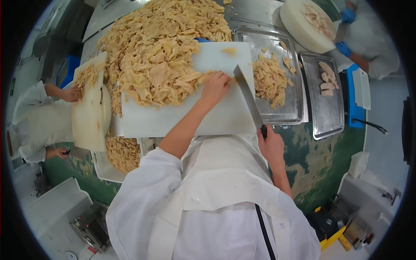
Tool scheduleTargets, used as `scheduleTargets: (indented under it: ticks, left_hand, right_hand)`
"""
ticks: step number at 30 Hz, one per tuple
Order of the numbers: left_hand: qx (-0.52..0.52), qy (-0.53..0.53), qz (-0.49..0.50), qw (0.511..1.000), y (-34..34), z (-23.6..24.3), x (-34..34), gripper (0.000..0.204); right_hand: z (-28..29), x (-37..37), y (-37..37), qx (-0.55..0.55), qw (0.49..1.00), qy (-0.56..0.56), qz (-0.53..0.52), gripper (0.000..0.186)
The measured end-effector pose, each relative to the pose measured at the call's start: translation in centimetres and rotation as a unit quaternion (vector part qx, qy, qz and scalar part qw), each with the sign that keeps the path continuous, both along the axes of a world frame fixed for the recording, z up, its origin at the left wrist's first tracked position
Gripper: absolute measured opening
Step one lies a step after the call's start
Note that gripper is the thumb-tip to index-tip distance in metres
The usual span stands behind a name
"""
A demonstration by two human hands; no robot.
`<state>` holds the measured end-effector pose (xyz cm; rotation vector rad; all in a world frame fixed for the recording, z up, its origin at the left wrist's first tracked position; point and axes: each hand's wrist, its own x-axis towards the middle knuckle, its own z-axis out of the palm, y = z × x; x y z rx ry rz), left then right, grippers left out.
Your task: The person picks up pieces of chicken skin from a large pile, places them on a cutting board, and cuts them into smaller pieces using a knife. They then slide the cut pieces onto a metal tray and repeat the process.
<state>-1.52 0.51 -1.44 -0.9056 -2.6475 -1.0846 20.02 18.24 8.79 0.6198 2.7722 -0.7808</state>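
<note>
My right hand [271, 146] is wrapped round the black handle of a large knife [248, 96]. Its long, wide blade slants up and left over the right side of a white cutting board [169, 123]. To the left of the blade, my left hand [215, 88] presses curled fingers onto a strip of pale yellow chicken skin [232, 81], mostly hidden under them. A big heap of such skin [160, 71] covers the board's left part and spreads far behind it. One small scrap [229, 51] lies near the board's far edge.
Right of the board, a metal tray [289, 117] holds cut skin pieces; a second tray [327, 125] holds pale meat. A co-worker at left holds a knife [79, 152] beside another board [86, 125]. At far right, blue-gloved hands [343, 48] cut on a round block [292, 24].
</note>
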Motion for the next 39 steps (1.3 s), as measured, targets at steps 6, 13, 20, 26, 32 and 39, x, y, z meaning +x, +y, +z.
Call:
scheduleTargets:
  ticks: [6, 13, 20, 26, 32, 39]
  left_hand:
    - [0.023, 0.113, -0.020, 0.993, -1.4, 1.9, 2.1, 0.011]
    - [0.092, 0.048, 0.017, 0.994, -1.5, -0.2, 2.2, 0.013]
    - [0.110, 0.043, 0.022, 0.993, -1.5, -0.3, 2.3, 0.014]
    - [0.113, 0.023, 0.031, 0.993, -2.0, -0.1, 2.4, 0.013]
    - [0.117, -0.004, 0.091, 0.989, -4.0, 1.1, 2.8, 0.012]
    - [-0.061, 0.180, 0.142, 0.971, -5.9, 2.8, 1.5, 0.017]
  right_hand:
    - [0.1, 0.8, 0.4, -0.019, 1.000, 0.022, -0.002, 0.023]
    - [3.4, -1.1, -0.5, -0.013, 0.998, 0.057, 0.000, 0.022]
    - [-0.4, -0.4, -1.0, 0.062, 0.996, 0.003, 0.059, 0.022]
    - [0.4, 1.2, -0.2, 0.032, 0.999, -0.014, 0.025, 0.022]
    - [3.3, -0.6, -1.9, -0.012, 0.999, 0.024, 0.021, 0.021]
    - [0.7, 0.3, -2.0, 0.019, 0.997, 0.006, 0.079, 0.022]
